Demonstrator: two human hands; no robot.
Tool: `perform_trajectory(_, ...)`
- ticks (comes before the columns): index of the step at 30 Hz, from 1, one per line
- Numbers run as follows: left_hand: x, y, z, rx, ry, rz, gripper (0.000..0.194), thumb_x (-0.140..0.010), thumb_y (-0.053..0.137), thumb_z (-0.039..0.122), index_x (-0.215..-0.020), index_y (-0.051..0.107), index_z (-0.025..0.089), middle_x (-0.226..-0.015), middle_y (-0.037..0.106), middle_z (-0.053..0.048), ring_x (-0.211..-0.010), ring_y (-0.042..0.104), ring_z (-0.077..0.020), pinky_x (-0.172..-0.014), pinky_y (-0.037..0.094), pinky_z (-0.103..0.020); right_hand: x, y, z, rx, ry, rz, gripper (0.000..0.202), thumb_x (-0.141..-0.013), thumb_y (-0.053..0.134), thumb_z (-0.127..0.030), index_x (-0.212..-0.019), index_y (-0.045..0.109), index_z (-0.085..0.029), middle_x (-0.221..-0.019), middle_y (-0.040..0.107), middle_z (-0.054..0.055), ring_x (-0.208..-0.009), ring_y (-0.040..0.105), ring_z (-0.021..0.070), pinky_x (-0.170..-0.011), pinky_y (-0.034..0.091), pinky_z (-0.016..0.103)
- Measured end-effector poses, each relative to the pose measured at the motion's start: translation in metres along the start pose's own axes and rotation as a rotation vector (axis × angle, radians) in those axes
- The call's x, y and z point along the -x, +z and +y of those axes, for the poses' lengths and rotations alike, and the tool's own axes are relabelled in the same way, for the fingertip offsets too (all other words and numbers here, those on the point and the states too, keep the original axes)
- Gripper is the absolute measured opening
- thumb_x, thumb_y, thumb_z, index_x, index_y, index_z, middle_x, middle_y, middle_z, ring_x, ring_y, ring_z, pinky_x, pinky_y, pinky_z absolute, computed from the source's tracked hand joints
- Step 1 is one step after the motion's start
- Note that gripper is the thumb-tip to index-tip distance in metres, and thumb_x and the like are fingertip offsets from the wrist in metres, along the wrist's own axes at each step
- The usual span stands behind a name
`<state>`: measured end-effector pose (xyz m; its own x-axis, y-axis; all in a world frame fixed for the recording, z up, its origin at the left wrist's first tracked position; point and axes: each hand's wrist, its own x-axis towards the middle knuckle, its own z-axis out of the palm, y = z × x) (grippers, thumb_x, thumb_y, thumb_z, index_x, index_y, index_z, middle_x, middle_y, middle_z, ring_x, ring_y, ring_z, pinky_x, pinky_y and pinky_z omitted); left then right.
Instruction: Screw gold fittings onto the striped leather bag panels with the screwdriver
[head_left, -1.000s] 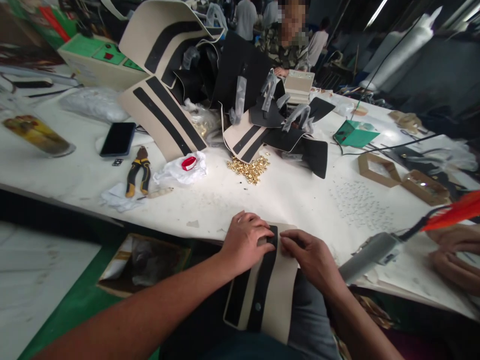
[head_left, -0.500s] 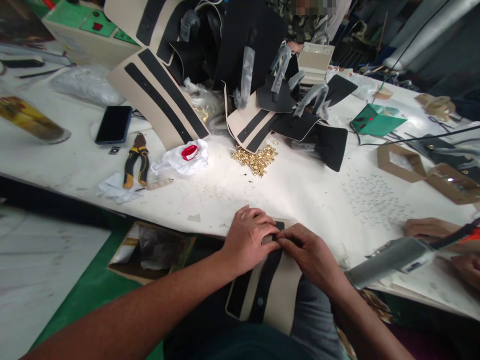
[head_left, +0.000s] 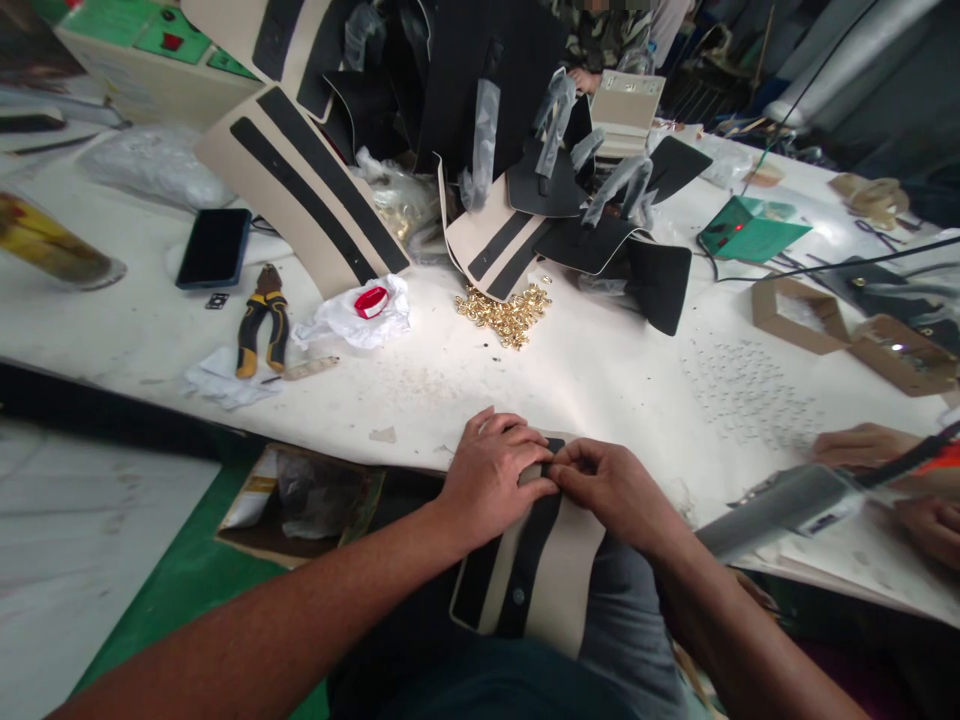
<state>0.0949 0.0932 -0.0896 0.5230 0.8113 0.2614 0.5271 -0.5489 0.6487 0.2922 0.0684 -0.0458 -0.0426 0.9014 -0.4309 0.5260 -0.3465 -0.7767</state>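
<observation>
A beige panel with two black strips lies across my lap, its far end against the table edge. My left hand rests over the far part of the panel, its fingers closed on it and the thumb pressed by a black strip. Right beside it, my right hand pinches at the same strip, fingertips touching those of the left. Whatever is between the fingertips is too small to make out. A round stud shows on the strip nearer my body.
Gold metal pieces lie in a heap beyond my hands. Pliers, a phone and striped panels are at the left. Another person's hand is at the right, near a grey tool.
The view has shifted slightly, moving the table items a little left and up. My right hand's fingers have closed in a tighter pinch; the panel remains in place.
</observation>
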Motion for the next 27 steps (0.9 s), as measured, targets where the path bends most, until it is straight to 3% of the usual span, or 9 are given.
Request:
perform_trajectory(10, 0.003, 0.003, -0.001, -0.027, 0.023, 0.027, 0.026, -0.084, 0.091, 0.035, -0.108, 0.083, 0.030, -0.118, 0.084, -0.001, -0.125, 0.067, -0.0312, -0.121, 0.035, -0.062, 0.011, 0.007, 0.004, -0.048, -0.042, 0.098, 0.029, -0.087, 0.066, -0.049, -0.084, 0.074, -0.022, -0.070, 0.066, -0.001, -0.066, 0.057, 0.0172, -0.061, 0.042, 0.028)
perform_trajectory(13, 0.003, 0.003, 0.001, -0.041, 0.031, 0.032, 0.024, -0.084, 0.091, 0.035, -0.107, 0.084, 0.031, -0.119, 0.084, 0.000, -0.125, 0.067, -0.0319, -0.121, 0.036, -0.062, 0.024, 0.009, 0.009, -0.101, -0.063, 0.212, 0.033, -0.089, 0.068, -0.052, -0.097, 0.076, -0.021, -0.073, 0.068, 0.001, -0.069, 0.062, 0.0197, -0.064, 0.047, 0.030)
perform_trajectory(16, 0.002, 0.001, 0.001, -0.042, 0.036, 0.035, 0.023, -0.084, 0.092, 0.035, -0.106, 0.084, 0.030, -0.117, 0.084, 0.000, -0.124, 0.067, -0.0322, -0.119, 0.037, -0.062, 0.060, 0.010, 0.020, -0.120, -0.084, 0.457, 0.036, -0.089, 0.071, -0.057, -0.098, 0.075, -0.022, -0.078, 0.072, 0.004, -0.072, 0.068, 0.0232, -0.069, 0.052, 0.034)
perform_trajectory(18, 0.002, 0.000, 0.001, -0.039, 0.045, 0.034, 0.022, -0.084, 0.092, 0.034, -0.104, 0.084, 0.029, -0.116, 0.084, 0.000, -0.122, 0.067, -0.0319, -0.118, 0.039, -0.061, 0.090, 0.007, 0.032, -0.104, -0.070, 0.700, 0.037, -0.087, 0.075, -0.059, -0.095, 0.074, -0.022, -0.084, 0.075, 0.007, -0.077, 0.070, 0.0255, -0.074, 0.054, 0.036)
perform_trajectory(20, 0.001, 0.000, 0.001, -0.040, 0.058, 0.035, 0.021, -0.083, 0.092, 0.034, -0.103, 0.085, 0.029, -0.115, 0.084, 0.001, -0.121, 0.067, -0.0311, -0.117, 0.041, -0.059, 0.116, -0.001, 0.046, -0.111, 0.029, 0.954, 0.043, -0.081, 0.082, -0.061, -0.095, 0.072, -0.022, -0.086, 0.075, 0.008, -0.079, 0.070, 0.0275, -0.075, 0.054, 0.037)
perform_trajectory(22, 0.000, -0.001, 0.000, -0.044, 0.074, 0.036, 0.021, -0.083, 0.093, 0.035, -0.102, 0.085, 0.029, -0.115, 0.084, 0.002, -0.120, 0.067, -0.0302, -0.115, 0.043, -0.058, 0.130, -0.011, 0.061, -0.121, 0.205, 1.117, 0.052, -0.073, 0.087, -0.063, -0.098, 0.070, -0.020, -0.082, 0.074, 0.007, -0.077, 0.069, 0.0283, -0.070, 0.053, 0.037)
perform_trajectory(24, 0.000, -0.001, 0.000, -0.052, 0.085, 0.033, 0.021, -0.083, 0.092, 0.035, -0.102, 0.085, 0.029, -0.115, 0.084, 0.003, -0.119, 0.067, -0.0297, -0.113, 0.044, -0.056, 0.130, -0.022, 0.075, -0.139, 0.322, 1.132, 0.061, -0.068, 0.088, -0.065, -0.102, 0.069, -0.018, -0.081, 0.072, 0.006, -0.074, 0.068, 0.0282, -0.065, 0.051, 0.037)
perform_trajectory(27, -0.002, -0.002, 0.001, -0.076, 0.092, 0.025, 0.021, -0.083, 0.092, 0.036, -0.101, 0.085, 0.029, -0.115, 0.084, 0.003, -0.118, 0.067, -0.0292, -0.111, 0.045, -0.055, 0.114, -0.034, 0.090, -0.161, 0.278, 1.001, 0.069, -0.066, 0.087, -0.067, -0.110, 0.069, -0.017, -0.092, 0.075, 0.009, -0.081, 0.070, 0.0311, -0.069, 0.052, 0.040)
